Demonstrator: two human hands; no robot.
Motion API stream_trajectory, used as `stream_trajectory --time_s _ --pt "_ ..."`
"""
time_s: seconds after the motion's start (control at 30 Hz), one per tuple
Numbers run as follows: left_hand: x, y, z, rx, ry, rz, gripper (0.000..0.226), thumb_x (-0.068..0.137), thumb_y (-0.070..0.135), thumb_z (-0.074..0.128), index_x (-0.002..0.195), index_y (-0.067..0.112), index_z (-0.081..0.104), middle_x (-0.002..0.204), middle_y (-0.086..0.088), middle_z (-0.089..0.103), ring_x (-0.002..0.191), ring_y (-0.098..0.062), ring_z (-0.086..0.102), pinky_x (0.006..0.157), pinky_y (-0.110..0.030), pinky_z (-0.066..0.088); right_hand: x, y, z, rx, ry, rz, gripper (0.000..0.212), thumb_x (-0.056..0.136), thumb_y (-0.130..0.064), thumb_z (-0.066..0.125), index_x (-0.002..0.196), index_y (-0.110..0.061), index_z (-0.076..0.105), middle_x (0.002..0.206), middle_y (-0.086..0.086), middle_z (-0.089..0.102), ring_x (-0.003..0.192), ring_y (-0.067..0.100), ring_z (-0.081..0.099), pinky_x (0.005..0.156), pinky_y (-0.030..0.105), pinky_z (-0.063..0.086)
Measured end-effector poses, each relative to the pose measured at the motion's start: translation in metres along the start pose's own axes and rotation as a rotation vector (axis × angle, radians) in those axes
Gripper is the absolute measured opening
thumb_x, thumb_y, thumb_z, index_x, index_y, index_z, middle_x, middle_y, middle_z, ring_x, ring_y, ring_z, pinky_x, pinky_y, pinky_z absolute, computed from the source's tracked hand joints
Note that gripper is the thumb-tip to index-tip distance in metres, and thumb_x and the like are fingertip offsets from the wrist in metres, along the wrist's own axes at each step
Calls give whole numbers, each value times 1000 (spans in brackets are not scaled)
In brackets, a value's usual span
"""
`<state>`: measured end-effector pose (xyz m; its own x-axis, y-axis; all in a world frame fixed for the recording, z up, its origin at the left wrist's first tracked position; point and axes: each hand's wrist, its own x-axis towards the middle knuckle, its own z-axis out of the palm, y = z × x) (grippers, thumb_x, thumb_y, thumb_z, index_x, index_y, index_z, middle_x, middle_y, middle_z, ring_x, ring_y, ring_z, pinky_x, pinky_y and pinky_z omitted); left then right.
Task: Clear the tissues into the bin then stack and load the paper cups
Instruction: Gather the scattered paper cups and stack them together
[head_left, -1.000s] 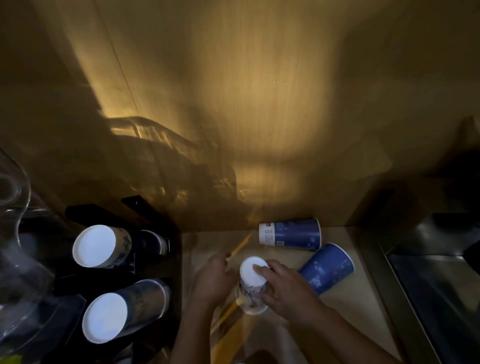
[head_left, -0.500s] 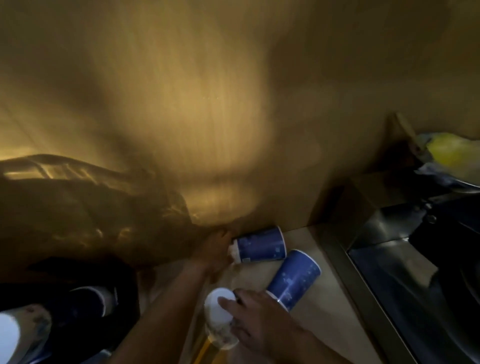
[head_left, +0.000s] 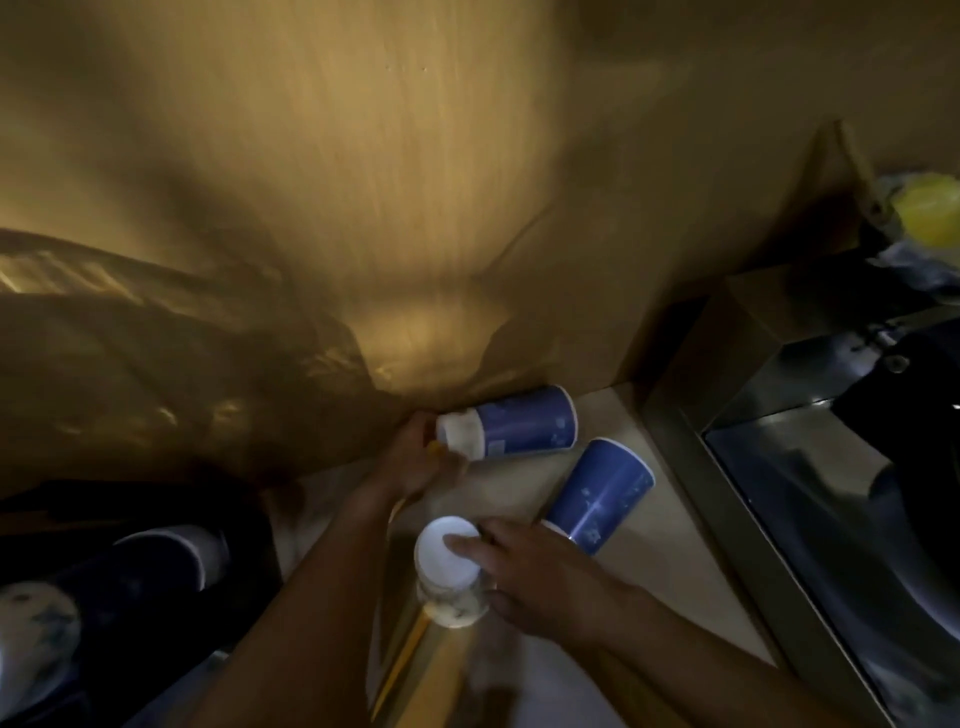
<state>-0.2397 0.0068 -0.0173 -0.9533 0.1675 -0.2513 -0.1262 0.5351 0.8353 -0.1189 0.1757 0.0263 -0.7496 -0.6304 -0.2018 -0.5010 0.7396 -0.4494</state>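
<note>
Now the left hand's (head_left: 415, 457) fingers are closing around the base of a blue paper cup (head_left: 519, 422) lying by the wall, while the right hand (head_left: 524, 577) is gripping an inverted cup stack (head_left: 449, 571) on the desk (head_left: 670, 561); another blue cup (head_left: 597, 496) is lying just beside it.

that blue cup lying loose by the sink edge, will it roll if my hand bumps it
Probably: the blue cup lies on its side on the smooth counter, untouched. Being tapered, it would likely curve, not roll straight. It looks like thin paper, so light and easily crushed.

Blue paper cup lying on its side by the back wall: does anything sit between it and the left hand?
Nothing visible does. The left hand is already at the base end of the blue paper cup.
</note>
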Motion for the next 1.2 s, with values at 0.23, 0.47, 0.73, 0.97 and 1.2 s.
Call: stream_trajectory --time_s 0.23,0.47,0.73,0.97,1.2 --pt "-7 13 -5 158 67 119 59 70 13 76 120 9 46 122 -15 53 109 -27 55 90 -40 50 3 0 9 49 26 0 54 89 -24 44 138 -27 24 133 9 40 115 27 45 94 41 40" --pt "24 1 20 573 -135 219 94 64 52 75 140 22 29 143 -9 43 127 -29 44 103 -45 41 4 -2 2 48 18 23 52 88 -27 42 136 -33 23 131 7 42 113 27 47 94 44 41" --pt "34 -7 28 359 -167 156 73 60 31 83 119 15 44 123 -8 51 108 -25 53 87 -38 46 2 0 1 72 10 7 57 89 -24 46 140 -32 21 143 5 33 121 26 41 96 39 34" --pt "9 31 -19 51 -98 113 61 67 10 81 119 11 48 118 -10 55 106 -22 56 77 -19 51 2 3 5 107 53 -18 55 88 -22 48 138 -28 27 131 7 43 114 24 45 94 37 38" --pt "-19 81 -43 258 0 195 68 66 13 80 120 28 43 121 3 37 117 -22 41 89 -39 50 5 2 13 73 78 -11 54 88 -23 44 137 -34 23 123 4 45 109 23 46 89 38 37"
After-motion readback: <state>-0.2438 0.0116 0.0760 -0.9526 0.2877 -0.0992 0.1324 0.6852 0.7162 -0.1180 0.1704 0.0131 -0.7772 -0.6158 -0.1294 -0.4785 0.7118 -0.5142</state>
